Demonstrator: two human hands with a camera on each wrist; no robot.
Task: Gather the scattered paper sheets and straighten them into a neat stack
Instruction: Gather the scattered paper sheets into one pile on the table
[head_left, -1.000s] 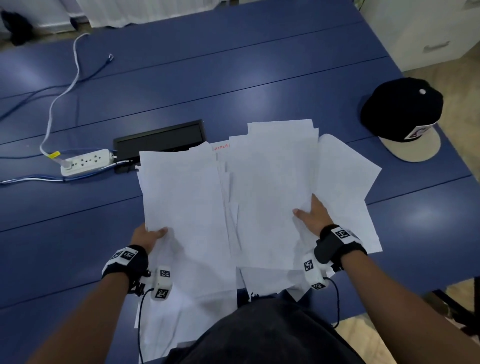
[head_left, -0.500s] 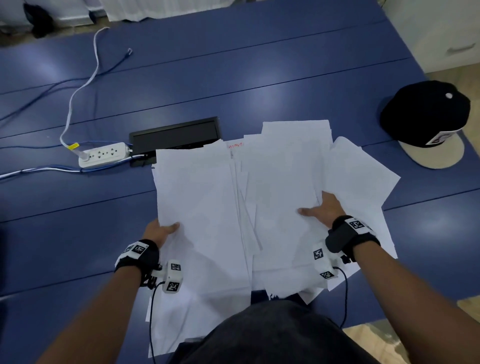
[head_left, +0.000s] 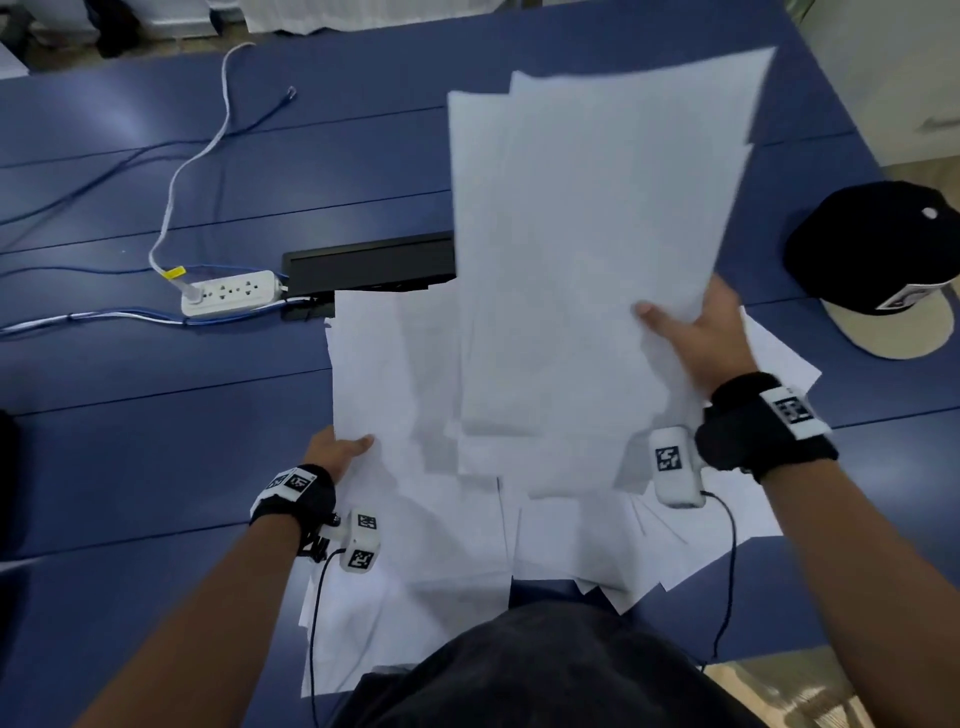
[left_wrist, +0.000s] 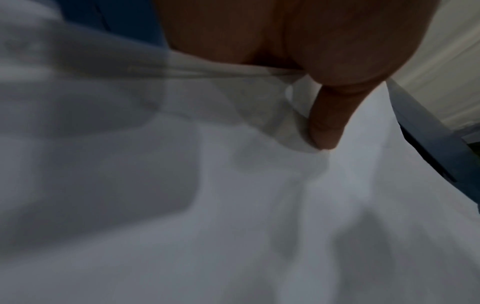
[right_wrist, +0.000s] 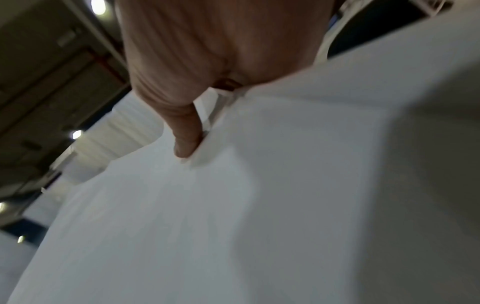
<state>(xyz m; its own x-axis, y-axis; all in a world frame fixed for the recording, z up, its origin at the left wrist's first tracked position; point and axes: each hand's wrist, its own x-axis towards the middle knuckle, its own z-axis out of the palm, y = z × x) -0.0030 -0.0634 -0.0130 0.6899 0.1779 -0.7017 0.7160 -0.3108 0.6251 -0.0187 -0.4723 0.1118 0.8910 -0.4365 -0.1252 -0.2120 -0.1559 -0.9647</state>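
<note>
Blue desk (head_left: 156, 441) carries white paper sheets (head_left: 431, 519) fanned loosely over its near edge, corners poking out unevenly. A lifted bundle (head_left: 587, 249) tilts above them toward the far right corner, its sheets offset at the top. The right hand (head_left: 696, 332) has its grip clamped on the bundle's right edge, thumb on top; the left hand (head_left: 332, 449) pinches the spread's left edge. The wrist views alone show each thumb (left_wrist: 327, 123) (right_wrist: 187, 133) pressing the paper and layered edges beneath it. A black cap (head_left: 878, 254) sits at the right edge.
</note>
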